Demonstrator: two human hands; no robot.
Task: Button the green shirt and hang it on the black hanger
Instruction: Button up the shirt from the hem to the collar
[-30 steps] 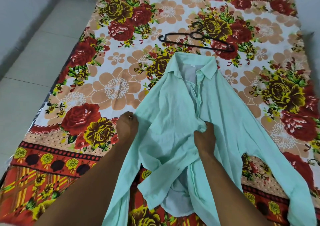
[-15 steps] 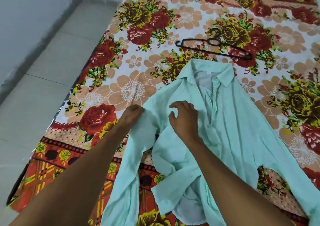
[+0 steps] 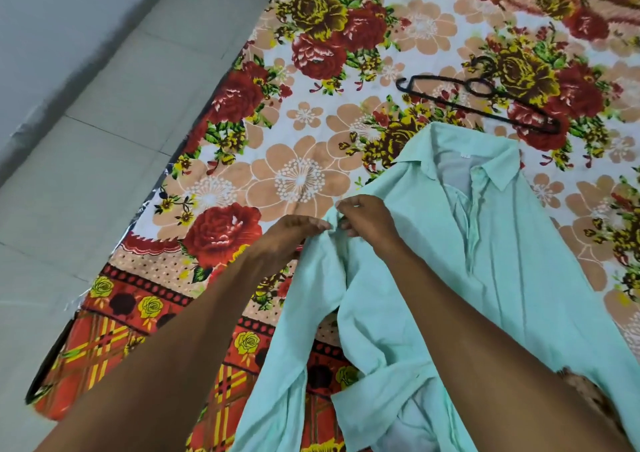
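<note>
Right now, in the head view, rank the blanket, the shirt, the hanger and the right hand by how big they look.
1. blanket
2. shirt
3. hanger
4. right hand; it is nearer the camera, so the last two are unsure.

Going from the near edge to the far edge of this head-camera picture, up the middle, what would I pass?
Forearms → the two hands, left hand and right hand, pinching the green shirt's edge → shirt collar → black hanger lying on the floral blanket.
</note>
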